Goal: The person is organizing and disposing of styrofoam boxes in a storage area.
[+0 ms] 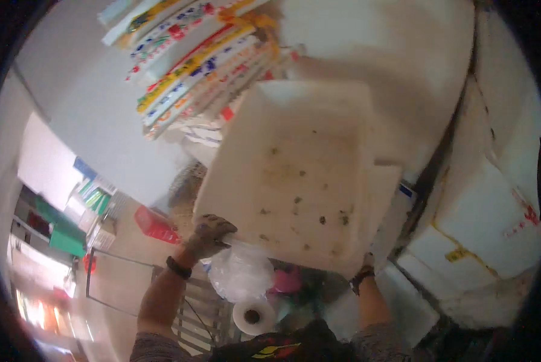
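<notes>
A large off-white rectangular bin (311, 181) is held before me, its open inside turned toward me. Dark specks and brownish stains dot its inner bottom. My left hand (212, 231), in a grey-brown work glove with a dark band at the wrist, grips the near left corner of the rim. At the near right corner my right hand (364, 269) holds on; its fingers are mostly hidden behind the bin. Crumpled clear plastic film (243, 271) lies just below the left hand; whether the hand touches it, I cannot tell.
Folded printed woven sacks (193, 68) are stacked at upper left. White foam boxes (469, 240), some taped, stand on the right. A plastic roll (253, 316) sits near my body, beside a slatted rack (198, 312). A red packet (156, 225) and green boxes (66, 237) are leftward.
</notes>
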Tool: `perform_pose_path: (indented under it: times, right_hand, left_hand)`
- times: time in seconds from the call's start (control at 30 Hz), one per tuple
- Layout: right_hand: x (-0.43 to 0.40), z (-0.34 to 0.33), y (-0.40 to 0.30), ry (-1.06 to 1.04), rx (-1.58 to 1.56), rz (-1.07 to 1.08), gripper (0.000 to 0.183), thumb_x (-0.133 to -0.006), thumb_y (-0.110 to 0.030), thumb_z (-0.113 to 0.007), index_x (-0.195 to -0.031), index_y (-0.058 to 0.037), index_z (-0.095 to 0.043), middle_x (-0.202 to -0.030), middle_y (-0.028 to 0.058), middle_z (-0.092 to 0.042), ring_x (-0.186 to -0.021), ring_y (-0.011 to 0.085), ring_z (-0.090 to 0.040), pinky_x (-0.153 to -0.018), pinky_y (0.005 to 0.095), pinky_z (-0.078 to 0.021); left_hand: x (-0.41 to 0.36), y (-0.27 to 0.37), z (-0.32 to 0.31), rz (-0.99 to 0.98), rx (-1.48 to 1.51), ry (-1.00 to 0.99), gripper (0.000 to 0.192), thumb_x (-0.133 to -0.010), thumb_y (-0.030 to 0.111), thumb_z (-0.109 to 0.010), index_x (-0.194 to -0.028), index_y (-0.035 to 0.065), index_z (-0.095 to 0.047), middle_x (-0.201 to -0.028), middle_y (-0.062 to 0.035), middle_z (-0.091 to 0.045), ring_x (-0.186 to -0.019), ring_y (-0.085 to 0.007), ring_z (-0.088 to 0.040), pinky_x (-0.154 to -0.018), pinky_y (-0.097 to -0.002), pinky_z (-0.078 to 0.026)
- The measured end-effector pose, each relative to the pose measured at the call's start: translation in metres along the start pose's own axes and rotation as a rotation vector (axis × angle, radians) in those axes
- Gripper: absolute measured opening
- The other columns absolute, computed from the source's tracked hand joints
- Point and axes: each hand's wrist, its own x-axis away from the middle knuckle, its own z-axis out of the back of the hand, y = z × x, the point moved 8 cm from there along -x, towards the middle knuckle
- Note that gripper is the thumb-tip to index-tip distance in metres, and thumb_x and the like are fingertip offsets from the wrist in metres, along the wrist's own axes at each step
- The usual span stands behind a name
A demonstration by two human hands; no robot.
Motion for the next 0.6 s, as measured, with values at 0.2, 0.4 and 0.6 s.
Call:
perform_pose_path:
  times: [0.2,0.4,0.6]
  right_hand:
    - [0.138,0.021,-0.135,0.286,-0.260,-0.313,0.036,-0.077,-0.023,-0.065,-0.108,-0.0087,-0.053,-0.096,0.0057,-0.061,-0.080,0.0215,-0.059,-0.057,0.0392,-0.0511]
    - [0.282,0.079,-0.205,0.519,-0.005,-0.337,0.048,-0.073,-0.012,-0.066,-0.117,-0.0043,-0.048,-0.100,0.0087,-0.060,-0.092,0.0170,-0.057,-0.064,0.0315,-0.0512]
    - [0.384,0.123,-0.217,0.730,0.076,-0.156,0.072,-0.063,-0.003,-0.068,-0.129,0.0001,-0.041,-0.105,0.0104,-0.058,-0.089,0.0235,-0.056,-0.068,0.0317,-0.0488]
  left_hand:
    - [-0.021,-0.035,0.023,0.011,0.063,-0.061,0.041,-0.060,0.023,-0.077,-0.097,0.0109,-0.065,-0.099,-0.0083,-0.063,-0.095,-0.0296,-0.058,-0.087,-0.0411,-0.043]
    - [-0.039,-0.033,0.012,0.034,0.244,-0.088,0.050,-0.060,0.013,-0.075,-0.108,0.0062,-0.060,-0.099,-0.0120,-0.063,-0.096,-0.0297,-0.059,-0.085,-0.0402,-0.045]
    - [-0.022,0.007,0.003,-0.145,0.384,-0.150,0.050,-0.063,0.024,-0.076,-0.107,0.0065,-0.059,-0.104,-0.0124,-0.061,-0.099,-0.0320,-0.056,-0.088,-0.0413,-0.044]
